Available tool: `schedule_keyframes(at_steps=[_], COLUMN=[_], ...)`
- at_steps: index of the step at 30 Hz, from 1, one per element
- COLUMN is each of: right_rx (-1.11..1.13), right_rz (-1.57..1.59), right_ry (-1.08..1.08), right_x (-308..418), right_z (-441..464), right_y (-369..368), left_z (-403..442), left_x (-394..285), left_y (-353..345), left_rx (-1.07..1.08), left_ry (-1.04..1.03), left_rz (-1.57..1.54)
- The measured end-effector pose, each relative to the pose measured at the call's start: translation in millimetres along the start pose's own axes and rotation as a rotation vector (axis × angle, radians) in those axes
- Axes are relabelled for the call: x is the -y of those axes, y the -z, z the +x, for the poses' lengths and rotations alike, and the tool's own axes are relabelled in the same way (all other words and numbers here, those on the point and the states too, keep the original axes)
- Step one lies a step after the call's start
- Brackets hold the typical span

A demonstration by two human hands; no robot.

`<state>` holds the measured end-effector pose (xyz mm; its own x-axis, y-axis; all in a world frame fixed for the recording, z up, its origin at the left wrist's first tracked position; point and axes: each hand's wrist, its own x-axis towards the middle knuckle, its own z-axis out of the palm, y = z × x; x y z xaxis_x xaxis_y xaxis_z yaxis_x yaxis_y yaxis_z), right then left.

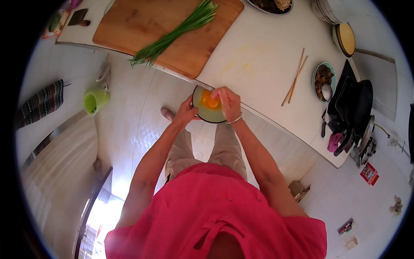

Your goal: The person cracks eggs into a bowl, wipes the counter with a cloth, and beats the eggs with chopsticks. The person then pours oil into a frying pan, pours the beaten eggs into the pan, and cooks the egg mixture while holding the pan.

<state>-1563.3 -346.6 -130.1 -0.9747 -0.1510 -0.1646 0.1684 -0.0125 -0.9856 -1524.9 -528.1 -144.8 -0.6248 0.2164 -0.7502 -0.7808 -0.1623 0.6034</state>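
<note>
With the dark-rimmed bowl as the dial's centre, a striped cloth [41,103] hangs at 9 o'clock on the far left. A knife-like tool [77,17] lies at 10 o'clock, and a lime-green bin [95,102] stands at 9 o'clock, nearer the person. At 11 o'clock a wooden cutting board [129,26] rests on the white counter [258,39], with a bundle of long green stalks [179,32] slanting across it, the lower ends past its edge.

The person's left hand [186,112] grips the dark-rimmed bowl [214,117] at 8 to 9 o'clock on its rim. The bowl is held just beside the counter's edge, with orange-yellow egg [211,102] inside. The right hand [228,102] is at 3 o'clock, fingers bent over the rim and above the egg; whether they pinch anything cannot be told.

Farther right, two chopsticks [296,77] lie between 2 and 3 o'clock. Near 3 o'clock sit a dish of brown food [323,77] holding a spoon [327,92], then a black pan [362,103] at the counter's end.
</note>
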Motion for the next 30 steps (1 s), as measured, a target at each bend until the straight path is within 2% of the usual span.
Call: schedule_keyframes(at_steps=[1,4,7,8,11,13,16,19,20,23,25,28,30], right_rx=[-0.010,0.200,0.150,0.110,-0.041,-0.156,-0.196,-0.101,0.018,0.184,0.227,0.109,-0.049], right_rz=[0.032,-0.154,-0.072,-0.037,-0.104,-0.018,-0.033,-0.209,-0.367,-0.027,0.106,-0.067,-0.376], right_ry=[-0.002,0.124,0.055,0.103,0.141,0.093,0.133,0.121,0.198,0.121,-0.047,0.229,0.263], right_x=[1,-14,-6,7,27,26,25,17,14,5,5,20,30], right_z=[-5,-25,-18,-3,65,113,156,156,136,64,40,51,90], right_y=[-4,-5,2,8,44,62,77,70,60,27,18,42,84], left_z=[2,0,1,1,5,6,8,10,9,8,10,9,8], left_x=[4,8,8,10,15,14,16,14,14,10,10,5,5], left_y=[3,8,5,6,11,8,9,12,10,8,11,9,8], left_rx=[0.007,0.022,-0.003,-0.015,0.004,-0.006,-0.010,0.000,0.011,-0.013,0.003,-0.002,-0.013], left_ry=[0.015,0.047,0.043,0.046,0.057,0.036,0.013,0.023,0.030,0.001,0.007,0.015,0.019], left_rz=[0.019,0.037,0.010,0.001,0.079,0.028,0.009,0.002,-0.003,0.017,0.025,0.038,0.042])
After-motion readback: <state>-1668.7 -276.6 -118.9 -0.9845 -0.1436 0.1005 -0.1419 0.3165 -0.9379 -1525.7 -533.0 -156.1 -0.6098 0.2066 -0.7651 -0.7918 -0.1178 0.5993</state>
